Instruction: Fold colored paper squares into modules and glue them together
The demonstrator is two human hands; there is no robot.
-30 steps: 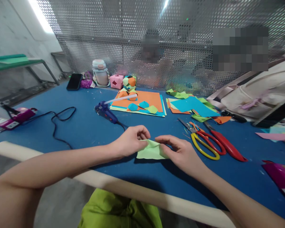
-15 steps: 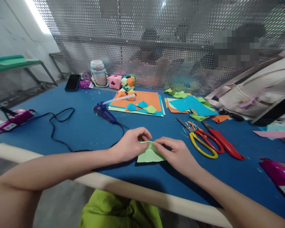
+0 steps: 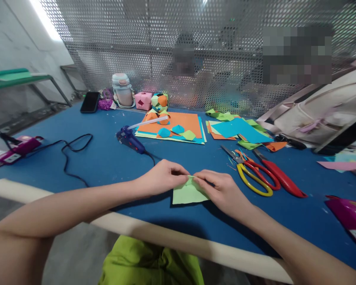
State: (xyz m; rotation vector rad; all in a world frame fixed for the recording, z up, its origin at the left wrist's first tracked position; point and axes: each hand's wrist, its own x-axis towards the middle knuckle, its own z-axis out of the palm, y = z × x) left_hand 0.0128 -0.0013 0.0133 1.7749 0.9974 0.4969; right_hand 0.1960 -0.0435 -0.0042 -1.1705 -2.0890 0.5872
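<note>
A light green sheet of paper (image 3: 187, 194) lies partly folded on the blue table (image 3: 112, 162) close to the near edge. My left hand (image 3: 163, 177) pinches its upper left part with thumb and fingers closed. My right hand (image 3: 221, 190) pinches the upper right part, fingertips meeting the left hand's at the top fold. Both forearms reach in from the near side.
Scissors with yellow and red handles (image 3: 252, 176) and a red cutter (image 3: 280, 180) lie right of my hands. A blue glue gun (image 3: 130, 139) with a black cord (image 3: 74, 152) lies behind, beside stacked coloured paper (image 3: 178, 127). Pink boxes (image 3: 348, 219) sit at both sides. People sit behind the mesh screen.
My two hands have drawn closer together at the top of the green paper, and the fold has been pressed tighter. The paper shifted slightly.
</note>
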